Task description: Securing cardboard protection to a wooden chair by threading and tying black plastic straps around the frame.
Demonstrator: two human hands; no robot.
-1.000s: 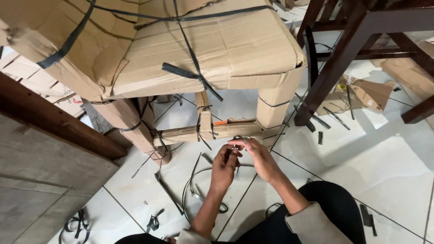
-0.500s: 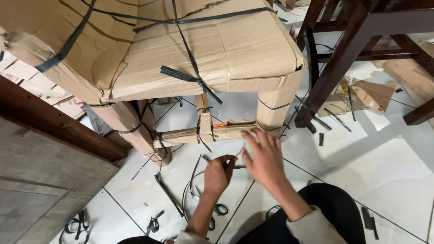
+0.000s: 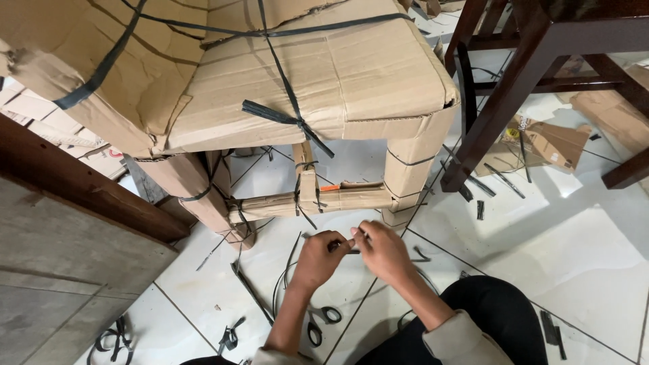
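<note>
Pinching a thin black strap (image 3: 345, 247) between them, the left hand (image 3: 321, 255) and right hand (image 3: 382, 250) meet low at 6 o'clock, both grips clamped on it, just above the white tiled floor (image 3: 574, 257). At 12 o'clock stands a chair wrapped in cardboard (image 3: 291, 74), its seat already tied with crossed black straps, legs and front rail (image 3: 318, 199) bound too. Judging by that, the wrapping looks mostly done. Scissors (image 3: 321, 323) lie near the left forearm; strap offcuts litter the floor.
</note>
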